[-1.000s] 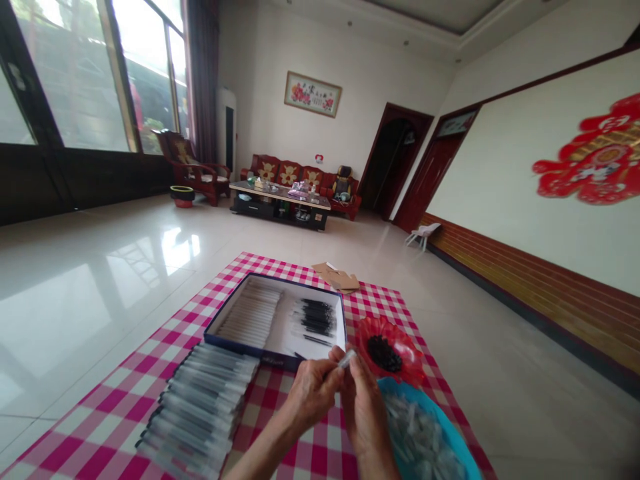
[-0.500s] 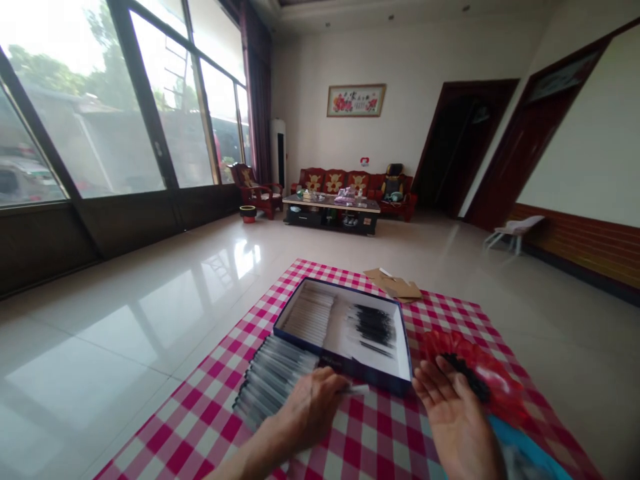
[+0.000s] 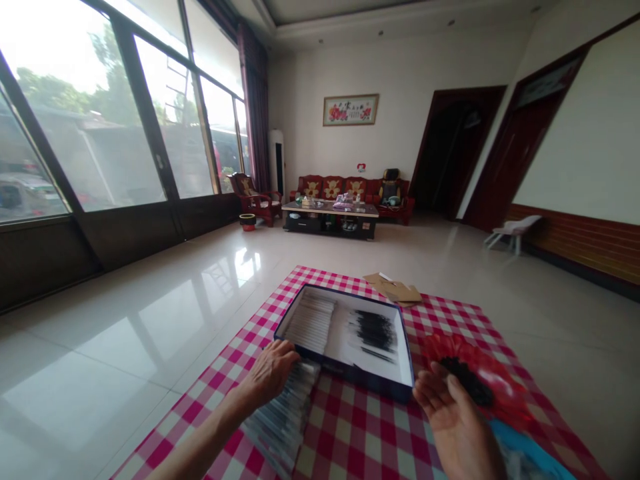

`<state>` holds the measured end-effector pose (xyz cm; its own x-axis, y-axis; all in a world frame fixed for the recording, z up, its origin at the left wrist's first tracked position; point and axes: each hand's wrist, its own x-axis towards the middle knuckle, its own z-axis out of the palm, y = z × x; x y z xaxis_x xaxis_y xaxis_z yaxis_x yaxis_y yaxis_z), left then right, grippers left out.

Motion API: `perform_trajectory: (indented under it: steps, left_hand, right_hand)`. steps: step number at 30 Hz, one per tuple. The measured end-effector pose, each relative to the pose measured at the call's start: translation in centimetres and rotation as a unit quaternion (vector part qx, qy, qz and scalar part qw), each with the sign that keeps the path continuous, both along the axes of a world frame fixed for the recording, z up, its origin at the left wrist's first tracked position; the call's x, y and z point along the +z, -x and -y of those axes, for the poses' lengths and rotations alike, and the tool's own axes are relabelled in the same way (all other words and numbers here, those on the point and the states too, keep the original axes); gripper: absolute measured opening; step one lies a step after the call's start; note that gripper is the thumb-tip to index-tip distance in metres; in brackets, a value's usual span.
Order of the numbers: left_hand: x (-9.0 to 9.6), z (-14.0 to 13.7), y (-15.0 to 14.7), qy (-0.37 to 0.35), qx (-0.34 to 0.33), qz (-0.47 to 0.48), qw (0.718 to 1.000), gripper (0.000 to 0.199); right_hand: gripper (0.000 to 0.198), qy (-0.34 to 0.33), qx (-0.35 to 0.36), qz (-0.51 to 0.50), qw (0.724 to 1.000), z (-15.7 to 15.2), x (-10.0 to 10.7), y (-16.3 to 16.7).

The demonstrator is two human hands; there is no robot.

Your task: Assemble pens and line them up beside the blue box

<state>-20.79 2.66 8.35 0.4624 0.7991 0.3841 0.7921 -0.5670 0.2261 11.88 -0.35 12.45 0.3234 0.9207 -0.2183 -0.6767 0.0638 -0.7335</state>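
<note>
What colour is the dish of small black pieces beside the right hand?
The dish is red, as the head view shows.

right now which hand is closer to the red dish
Right. The right hand is open beside the red dish, overlapping its left edge in this view; the left hand is farther off, over the clear tubes by the box's near left corner.

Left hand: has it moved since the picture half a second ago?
Yes, leftward: against the box, the left hand has gone from before its near side to its near left corner, by the pen-like tubes.
</note>
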Motion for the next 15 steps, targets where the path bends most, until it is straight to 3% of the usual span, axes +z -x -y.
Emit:
perform_trajectory:
  steps: [5,9,12,15]
  left_hand:
    - [-0.2,0.3,-0.2,-0.009,0.011,0.012,1.0,0.025]
    - [1.0,-0.3,-0.6,-0.017,-0.005,0.026,1.0,0.025]
    - [2.7,-2.8,-1.8,-0.003,0.017,-0.018,1.0,0.027]
    - [3.9,-7.0,-3.6,0.026,0.038,-0.075,0.996,0.025]
  right_hand:
    - [0.041,-0.008,0.0,0.006,1.0,0.1,-0.3,0.5]
    - [0.045,-0.014,0.005,0.014,1.0,0.2,-0.5,0.7]
    - [0.046,-0.018,0.001,0.016,1.0,0.0,-0.6,0.7]
    - [0.046,-0.014,-0.003,0.014,1.0,-0.1,-0.7,0.6]
